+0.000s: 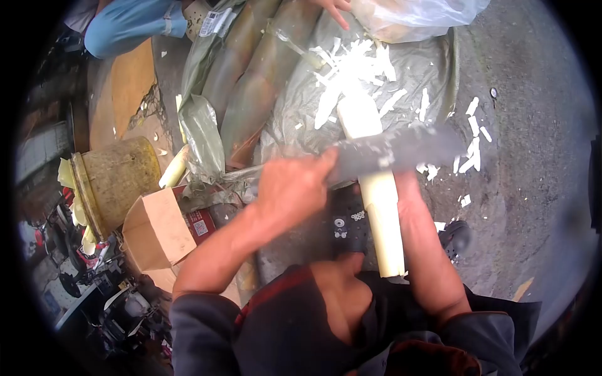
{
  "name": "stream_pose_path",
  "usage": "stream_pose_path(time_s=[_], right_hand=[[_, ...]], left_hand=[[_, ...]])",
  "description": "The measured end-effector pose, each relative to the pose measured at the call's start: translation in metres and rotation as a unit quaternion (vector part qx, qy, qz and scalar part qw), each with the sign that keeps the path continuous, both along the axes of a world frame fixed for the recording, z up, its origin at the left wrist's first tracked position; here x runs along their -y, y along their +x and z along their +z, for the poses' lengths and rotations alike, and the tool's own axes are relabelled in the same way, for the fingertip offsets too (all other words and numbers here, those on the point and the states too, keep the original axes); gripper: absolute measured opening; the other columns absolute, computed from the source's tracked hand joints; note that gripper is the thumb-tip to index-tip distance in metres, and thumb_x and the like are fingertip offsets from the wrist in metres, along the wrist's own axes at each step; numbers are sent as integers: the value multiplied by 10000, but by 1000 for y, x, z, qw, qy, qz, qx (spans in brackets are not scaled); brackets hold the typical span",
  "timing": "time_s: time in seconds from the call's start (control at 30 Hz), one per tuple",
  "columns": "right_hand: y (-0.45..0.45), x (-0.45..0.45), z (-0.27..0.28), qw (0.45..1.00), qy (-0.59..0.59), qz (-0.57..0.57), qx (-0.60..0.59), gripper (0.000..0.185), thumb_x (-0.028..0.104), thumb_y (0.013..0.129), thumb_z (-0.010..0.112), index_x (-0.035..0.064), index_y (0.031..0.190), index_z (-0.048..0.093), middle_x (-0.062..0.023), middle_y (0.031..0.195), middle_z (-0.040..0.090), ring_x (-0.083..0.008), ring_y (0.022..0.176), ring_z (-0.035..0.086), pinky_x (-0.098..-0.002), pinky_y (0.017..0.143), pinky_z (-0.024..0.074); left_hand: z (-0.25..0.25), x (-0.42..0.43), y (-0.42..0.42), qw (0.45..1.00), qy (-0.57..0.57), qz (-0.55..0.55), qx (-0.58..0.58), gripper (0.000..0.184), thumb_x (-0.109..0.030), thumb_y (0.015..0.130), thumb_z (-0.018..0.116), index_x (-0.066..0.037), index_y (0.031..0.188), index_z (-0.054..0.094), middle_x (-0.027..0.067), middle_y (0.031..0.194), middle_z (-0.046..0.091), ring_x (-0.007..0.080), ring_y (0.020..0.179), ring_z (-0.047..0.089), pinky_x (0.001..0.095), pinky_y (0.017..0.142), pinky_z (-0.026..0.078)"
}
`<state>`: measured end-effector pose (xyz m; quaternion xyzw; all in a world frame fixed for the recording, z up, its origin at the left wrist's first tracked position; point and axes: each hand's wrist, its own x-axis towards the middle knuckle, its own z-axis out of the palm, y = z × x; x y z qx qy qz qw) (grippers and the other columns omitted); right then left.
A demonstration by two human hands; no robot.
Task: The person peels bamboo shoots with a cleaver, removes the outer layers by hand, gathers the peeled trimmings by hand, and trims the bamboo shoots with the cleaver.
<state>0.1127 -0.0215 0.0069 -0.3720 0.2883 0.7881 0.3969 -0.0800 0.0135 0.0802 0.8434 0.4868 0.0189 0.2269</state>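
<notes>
My left hand is closed around the handle end of a broad, dark cleaver. Its blade, blurred by motion and flecked with white bits, lies across a long, pale peeled bamboo shoot. The shoot runs from near my lap toward a bright, overexposed heap of white slivers. Under the blade, my right hand grips the shoot from below and its right side; most of its fingers are hidden. The slivers lie on a greyish plastic sheet, some scattered onto the ground.
A dirty yellow bucket lies tipped at left, beside an open cardboard box and another pale shoot. Long brown things lie under plastic. Another person's hand is near a clear plastic bag; blue-trousered legs show at upper left.
</notes>
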Motion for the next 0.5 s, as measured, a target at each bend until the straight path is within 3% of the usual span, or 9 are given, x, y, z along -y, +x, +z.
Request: stream_pose_path(time_s=[0.03,0.07,0.17,0.27,0.4,0.5], right_hand=[[-2,-2,1,997,-67,-36,9,548,517,986,479,15,1180,584,-169,890,670,-315,659,668,-402,487,578],[-1,3,-4,999,4,-27,23,550,524,985,477,25,1193,580,-159,900,671,-301,650,667,-402,486,580],[0,8,-14,992,111,50,-15,558,531,986,469,28,1203,572,-163,898,666,-284,639,663,-399,484,579],[2,4,-9,993,94,75,3,582,539,991,440,18,1221,558,-175,905,659,-279,639,663,-398,489,583],[2,3,-4,990,104,89,18,602,548,987,424,8,1220,553,-182,935,659,-296,663,676,-407,506,602],[-6,1,24,996,50,12,69,632,582,983,367,6,1097,600,-191,872,659,-293,619,662,-395,492,571]], left_hand=[[11,5,4,1000,-8,-1,-3,394,-37,753,622,-99,1138,683,176,712,679,348,591,664,451,553,531],[16,7,7,1000,-14,-2,-5,386,-33,754,622,-97,1129,686,179,714,679,348,595,666,449,552,530],[-45,-26,-5,995,0,36,-97,363,-43,775,615,-103,1125,690,195,725,678,363,614,668,453,567,531],[-75,-52,-17,991,4,56,-122,365,-57,793,617,-116,1146,689,207,732,676,380,627,663,459,590,535],[-26,-14,-17,998,-18,44,-45,363,-48,785,628,-118,1137,685,208,746,676,384,647,662,462,603,536],[15,9,-12,999,-47,21,5,360,-35,771,635,-110,1120,683,199,752,680,372,652,667,459,600,536]])
